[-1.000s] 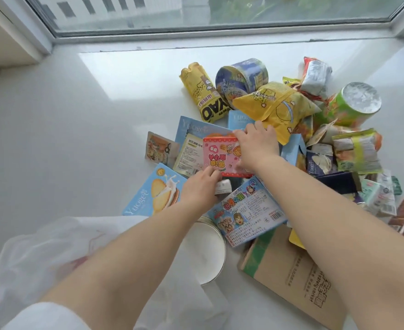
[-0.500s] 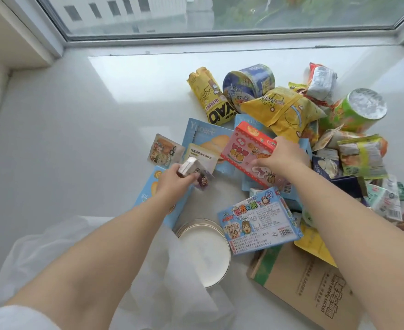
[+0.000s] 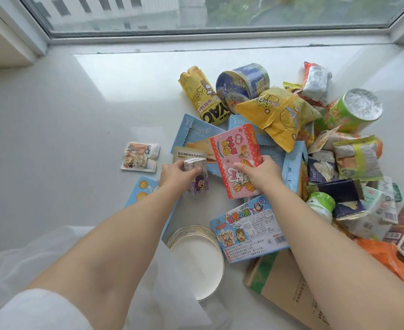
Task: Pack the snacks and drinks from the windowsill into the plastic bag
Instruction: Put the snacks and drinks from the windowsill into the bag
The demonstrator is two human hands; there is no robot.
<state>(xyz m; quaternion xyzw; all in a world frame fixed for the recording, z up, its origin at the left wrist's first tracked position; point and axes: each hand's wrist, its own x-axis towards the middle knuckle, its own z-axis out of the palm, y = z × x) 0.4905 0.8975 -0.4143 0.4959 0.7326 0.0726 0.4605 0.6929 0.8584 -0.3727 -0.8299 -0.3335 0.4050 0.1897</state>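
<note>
A heap of snacks covers the right half of the white windowsill [image 3: 77,129]. My right hand [image 3: 260,172] grips a pink snack box [image 3: 235,153], lifted and tilted above the pile. My left hand [image 3: 177,173] holds a small white and purple drink carton [image 3: 197,177] just left of it. A thin white plastic bag [image 3: 29,256] lies crumpled at the lower left, under my left forearm. Below the pink box lies a blue cartoon box [image 3: 248,231], and a white round lid [image 3: 196,260] sits beside the bag.
At the back lie a yellow tube pack [image 3: 201,96], a blue tub [image 3: 241,84], a yellow chip bag [image 3: 279,113] and a green can [image 3: 353,110]. A small sachet [image 3: 140,157] lies alone on the left. A brown carton [image 3: 284,291] sits at the near edge.
My right hand has picked the pink box off the pile and raised it upright. My left hand has picked up the small carton and drawn it back slightly.
</note>
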